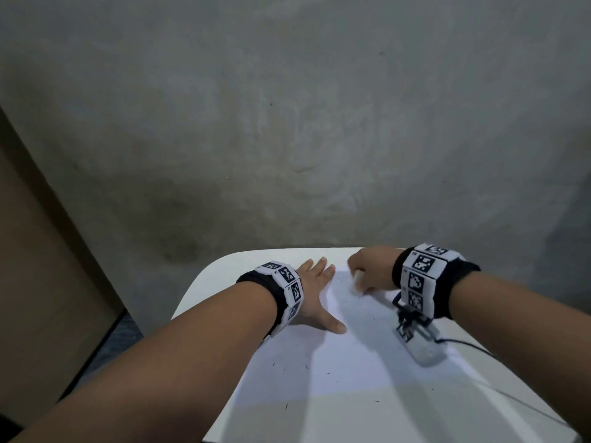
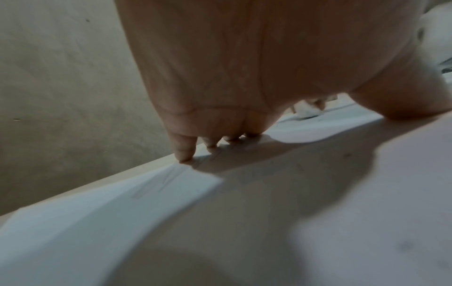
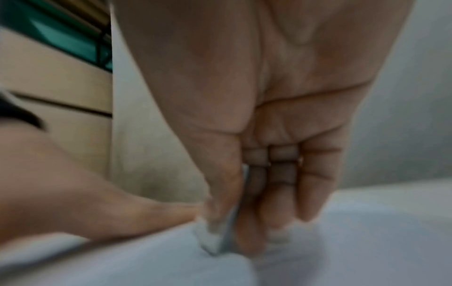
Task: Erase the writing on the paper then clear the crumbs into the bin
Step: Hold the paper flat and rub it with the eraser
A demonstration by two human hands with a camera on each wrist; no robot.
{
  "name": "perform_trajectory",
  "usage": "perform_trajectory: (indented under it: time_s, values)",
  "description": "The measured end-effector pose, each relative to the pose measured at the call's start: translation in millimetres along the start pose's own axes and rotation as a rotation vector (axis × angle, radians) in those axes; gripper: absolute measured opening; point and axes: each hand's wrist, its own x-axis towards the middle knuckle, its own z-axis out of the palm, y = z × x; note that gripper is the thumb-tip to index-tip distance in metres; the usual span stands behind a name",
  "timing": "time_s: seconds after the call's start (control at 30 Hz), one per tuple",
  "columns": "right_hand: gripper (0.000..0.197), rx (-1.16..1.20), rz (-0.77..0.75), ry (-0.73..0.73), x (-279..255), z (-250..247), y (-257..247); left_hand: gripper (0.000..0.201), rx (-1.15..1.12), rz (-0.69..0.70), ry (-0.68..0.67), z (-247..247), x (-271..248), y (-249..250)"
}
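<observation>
A white sheet of paper (image 1: 335,340) lies on a small white table (image 1: 204,292). My left hand (image 1: 315,294) lies flat on the sheet's far left part, fingers spread and straight; in the left wrist view its fingertips (image 2: 184,154) press down near the table's far edge. My right hand (image 1: 367,273) pinches a white eraser (image 1: 357,281) between thumb and fingers, its lower end on the paper's far part; the right wrist view shows the eraser (image 3: 215,238) blurred against the sheet. Faint pencil marks and dark eraser crumbs (image 1: 307,367) dot the paper. No bin is in view.
A white device with a black cable (image 1: 422,345) lies on the table under my right wrist. A grey wall (image 1: 287,139) stands right behind the table. A brown cardboard panel (image 1: 41,266) leans at the left, beside the table.
</observation>
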Motion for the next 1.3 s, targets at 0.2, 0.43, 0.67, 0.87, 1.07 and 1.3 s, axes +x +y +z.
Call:
perform_trajectory:
  time_s: [0.2,0.43,0.67,0.87,1.07,1.3]
  values:
    - [0.012,-0.014,-0.033,0.007,-2,5,-5,0.123,0.001,-0.01,-0.005,2,1,-2]
    - [0.024,-0.031,-0.024,0.035,-2,6,-5,0.124,-0.001,-0.02,-0.006,4,3,-2]
    - [0.024,0.001,0.072,0.023,0,1,8,0.123,-0.001,-0.028,-0.01,2,1,0]
    - [0.016,-0.078,0.084,0.027,-5,-7,15,0.123,-0.01,-0.024,0.0,2,2,-1]
    - [0.019,-0.013,0.046,0.009,-7,1,9,0.124,-0.024,-0.02,0.003,4,4,-2]
    - [0.026,0.003,0.014,-0.016,-10,4,3,0.124,-0.014,-0.023,-0.002,3,4,-2]
